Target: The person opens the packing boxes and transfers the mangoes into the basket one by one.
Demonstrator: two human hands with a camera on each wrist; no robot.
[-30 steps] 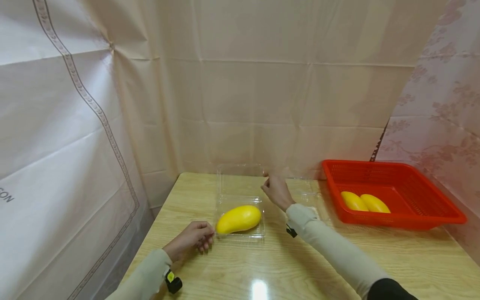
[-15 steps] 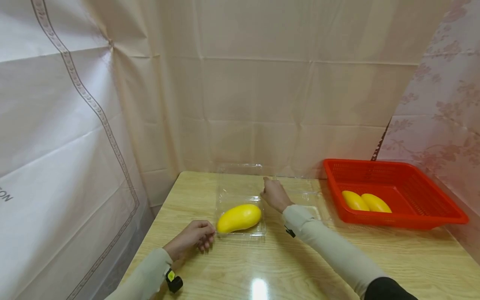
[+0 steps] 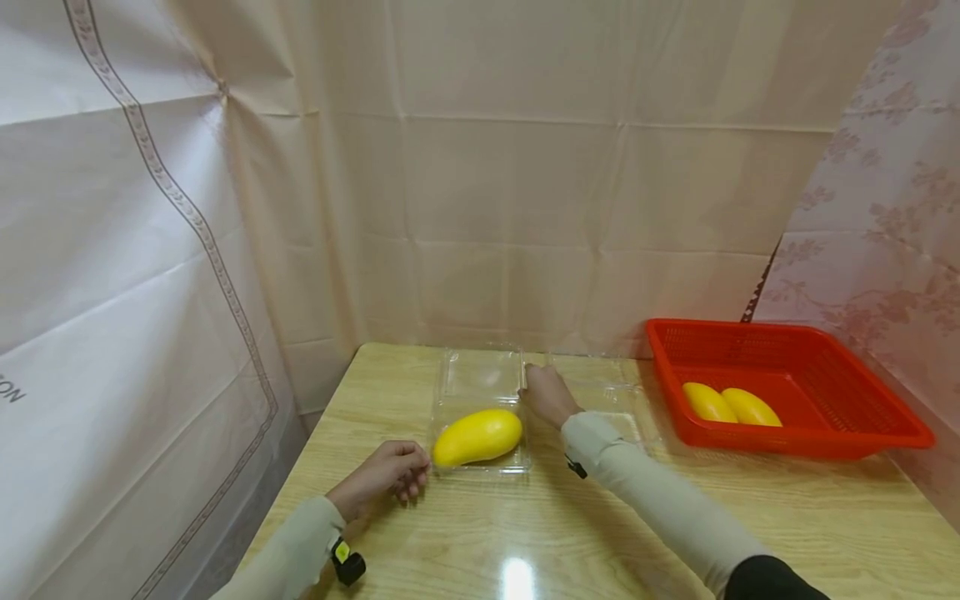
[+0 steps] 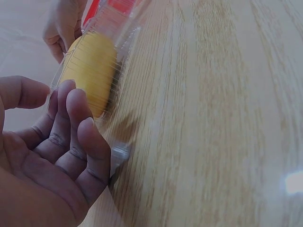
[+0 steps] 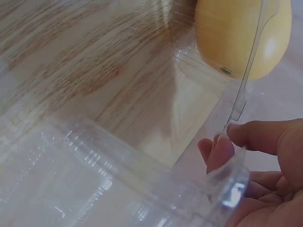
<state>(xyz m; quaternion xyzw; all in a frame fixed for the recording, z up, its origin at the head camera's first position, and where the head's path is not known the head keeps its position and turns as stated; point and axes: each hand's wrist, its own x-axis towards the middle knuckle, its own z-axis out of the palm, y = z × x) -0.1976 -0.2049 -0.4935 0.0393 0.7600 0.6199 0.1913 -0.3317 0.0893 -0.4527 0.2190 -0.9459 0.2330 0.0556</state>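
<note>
A yellow mango [image 3: 480, 437] lies in the base of a clear plastic clamshell container [image 3: 516, 472] on the table. The container's hinged lid [image 3: 480, 375] stands raised behind the mango. At the front left corner, my left hand [image 3: 386, 479] pinches the container's rim between thumb and forefinger; its other fingers curl loosely in the left wrist view. My right hand [image 3: 551, 396] pinches a thin clear edge at the lid's right side, seen in the right wrist view beside the mango [image 5: 246, 38]. Transparent plastic makes the lid's exact angle hard to read.
Another clear container [image 3: 622, 425] stands open just right of my right hand, partly behind the forearm. Farther right, a red plastic basket [image 3: 787, 442] holds two yellow mangoes [image 3: 731, 406]. A beige curtain [image 3: 495, 208] hangs behind the table.
My right hand has come down and slightly toward me, and the raised lid has tilted with it. The left hand and the mango keep their places.
</note>
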